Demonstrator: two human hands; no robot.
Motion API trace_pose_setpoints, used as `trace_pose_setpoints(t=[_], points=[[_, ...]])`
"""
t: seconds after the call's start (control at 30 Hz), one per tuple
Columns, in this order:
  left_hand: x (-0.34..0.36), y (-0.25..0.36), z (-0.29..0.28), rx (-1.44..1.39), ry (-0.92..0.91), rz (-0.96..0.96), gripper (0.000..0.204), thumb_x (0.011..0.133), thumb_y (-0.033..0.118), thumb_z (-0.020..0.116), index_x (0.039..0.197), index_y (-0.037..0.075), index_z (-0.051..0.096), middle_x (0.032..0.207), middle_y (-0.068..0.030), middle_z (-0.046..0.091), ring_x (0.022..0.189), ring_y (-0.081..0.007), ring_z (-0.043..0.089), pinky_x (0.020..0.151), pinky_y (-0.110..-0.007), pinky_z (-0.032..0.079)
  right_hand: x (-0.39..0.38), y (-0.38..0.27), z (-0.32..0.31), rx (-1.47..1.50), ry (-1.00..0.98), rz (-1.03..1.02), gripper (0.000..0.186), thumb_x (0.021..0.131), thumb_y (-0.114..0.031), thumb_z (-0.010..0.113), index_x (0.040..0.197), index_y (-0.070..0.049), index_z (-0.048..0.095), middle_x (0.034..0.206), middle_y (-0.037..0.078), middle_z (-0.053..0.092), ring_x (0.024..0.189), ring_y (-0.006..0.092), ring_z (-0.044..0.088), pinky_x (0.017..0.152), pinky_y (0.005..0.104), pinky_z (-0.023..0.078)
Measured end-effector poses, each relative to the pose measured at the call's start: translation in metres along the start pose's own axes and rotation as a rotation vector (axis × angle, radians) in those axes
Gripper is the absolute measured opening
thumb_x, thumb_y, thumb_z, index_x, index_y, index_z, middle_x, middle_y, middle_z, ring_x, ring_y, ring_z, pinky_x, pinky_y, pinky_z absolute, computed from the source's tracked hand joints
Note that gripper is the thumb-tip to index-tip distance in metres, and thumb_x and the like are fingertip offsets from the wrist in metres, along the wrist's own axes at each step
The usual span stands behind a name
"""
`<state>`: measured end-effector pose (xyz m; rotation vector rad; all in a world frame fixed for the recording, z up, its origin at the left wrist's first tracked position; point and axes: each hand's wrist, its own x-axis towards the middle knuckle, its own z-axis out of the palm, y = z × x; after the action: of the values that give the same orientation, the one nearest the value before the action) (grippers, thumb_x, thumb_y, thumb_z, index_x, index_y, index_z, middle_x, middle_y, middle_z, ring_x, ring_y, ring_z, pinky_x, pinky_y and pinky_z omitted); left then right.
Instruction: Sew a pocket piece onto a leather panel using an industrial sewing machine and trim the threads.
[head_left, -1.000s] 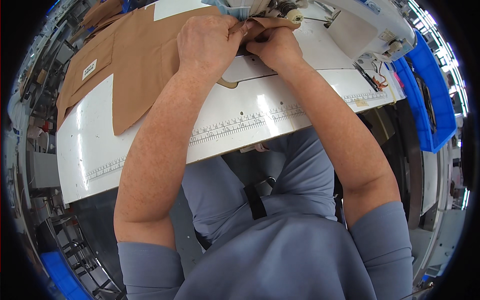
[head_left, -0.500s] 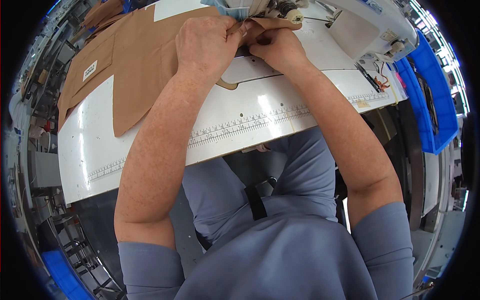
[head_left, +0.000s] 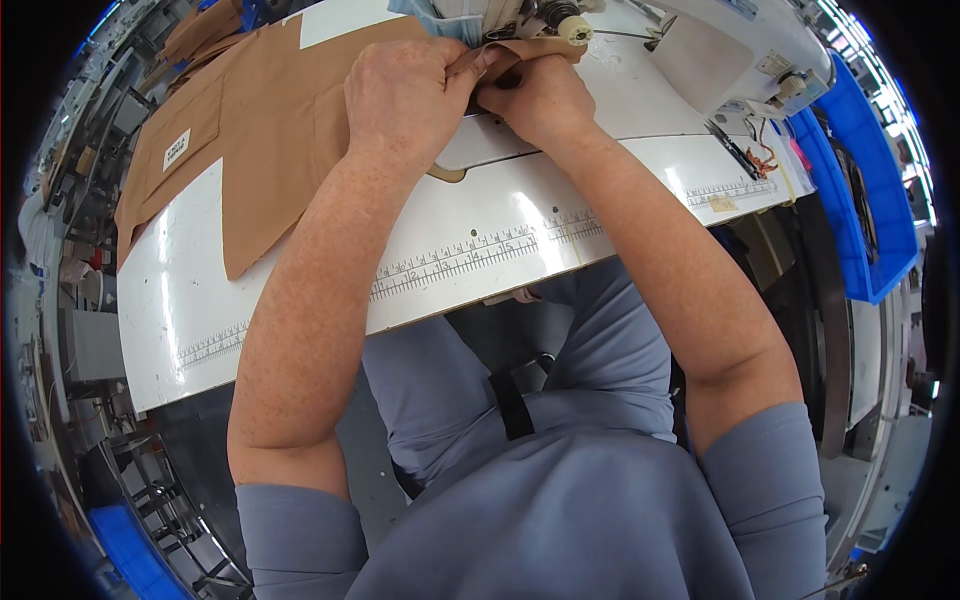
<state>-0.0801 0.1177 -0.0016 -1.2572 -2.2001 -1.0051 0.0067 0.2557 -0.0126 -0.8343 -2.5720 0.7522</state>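
A large piece of brown fabric [head_left: 270, 130] spreads over the left of the white sewing table [head_left: 480, 225], and its right end reaches up to the sewing machine [head_left: 720, 55]. My left hand [head_left: 405, 100] grips the folded edge of this fabric, thumb and fingers pinched together. Close beside it, my right hand [head_left: 548, 100] is closed on the same edge, fingers curled under so that their tips are hidden. Both hands work just in front of the machine's needle area. A patch with a white label [head_left: 177, 150] lies on the fabric's left part.
A printed ruler strip [head_left: 470, 255] runs along the table's front edge. Black thread snips [head_left: 735, 150] lie at the right, near orange thread scraps [head_left: 765, 165]. Blue bins [head_left: 860, 200] hang beyond the right edge. More brown pieces [head_left: 200, 35] are heaped at the far left.
My right hand has shifted slightly left, along with the fabric's right end. My left hand has moved a little left and down; both still hold the fabric.
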Motion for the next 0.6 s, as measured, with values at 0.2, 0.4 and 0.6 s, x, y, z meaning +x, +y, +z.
trace_pose_setpoints(t=[0.2, 0.4, 0.6], points=[[-0.001, -0.001, -0.001, -0.014, 0.029, 0.04, 0.035, 0.095, 0.042, 0.076, 0.092, 0.008, 0.082, 0.055, -0.0083, 0.06, 0.05, -0.0229, 0.055, 0.054, -0.039, 0.045, 0.002, -0.001, -0.005, -0.016, -0.016, 0.012, 0.036, 0.082, -0.035, 0.083, 0.107, -0.011, 0.079, 0.099, 0.005, 0.079, 0.092, 0.0229, 0.075, 0.084, 0.0376, 0.058], [0.0, -0.002, -0.001, 0.0, 0.035, 0.055, 0.035, 0.096, 0.041, 0.077, 0.09, 0.006, 0.082, 0.056, -0.0092, 0.059, 0.049, -0.0228, 0.053, 0.053, -0.038, 0.044, 0.008, 0.007, -0.006, -0.028, -0.04, 0.043, 0.029, 0.077, -0.037, 0.083, 0.097, -0.016, 0.08, 0.095, 0.002, 0.079, 0.093, 0.0221, 0.075, 0.083, 0.0374, 0.06], [-0.008, -0.001, -0.004, -0.067, -0.03, 0.158, 0.019, 0.089, 0.024, 0.077, 0.092, 0.005, 0.08, 0.07, -0.0122, 0.068, 0.062, -0.0266, 0.065, 0.06, -0.04, 0.05, 0.024, 0.038, -0.005, -0.035, -0.028, -0.089, 0.029, 0.08, -0.035, 0.082, 0.099, -0.014, 0.08, 0.099, 0.006, 0.079, 0.097, 0.0278, 0.075, 0.086, 0.0407, 0.059]])
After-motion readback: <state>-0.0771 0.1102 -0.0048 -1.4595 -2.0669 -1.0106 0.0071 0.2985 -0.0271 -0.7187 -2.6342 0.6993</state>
